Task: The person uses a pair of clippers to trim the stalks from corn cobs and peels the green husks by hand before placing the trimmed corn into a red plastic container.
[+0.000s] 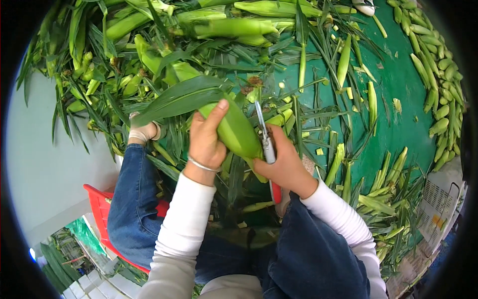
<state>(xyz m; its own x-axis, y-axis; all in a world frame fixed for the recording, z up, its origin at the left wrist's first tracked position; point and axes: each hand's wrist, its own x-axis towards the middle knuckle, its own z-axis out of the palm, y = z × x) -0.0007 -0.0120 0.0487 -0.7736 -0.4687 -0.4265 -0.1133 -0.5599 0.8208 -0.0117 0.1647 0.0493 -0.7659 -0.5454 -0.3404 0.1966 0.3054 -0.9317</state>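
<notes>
A green ear of corn [236, 129] in its husk lies slantwise in front of me, a long leaf trailing from it to the left. My left hand [206, 144] is closed round its left side, with the thumb on top. In my right hand [289, 162] is a pair of pruning shears [268, 144] with metal blades and a red handle end. The blades point away from me, along the right side of the ear. My right thumb rests against the ear's near end. Part of the shears' grip is hidden behind my fingers.
Unhusked corn [124, 27] and loose leaves pile up at the far left. Trimmed ears [443, 74] lie heaped along the right edge of the green floor [398, 104]. Husk scraps are scattered between. A white crate [438, 209] stands at right; a red chair [99, 209] is beneath me.
</notes>
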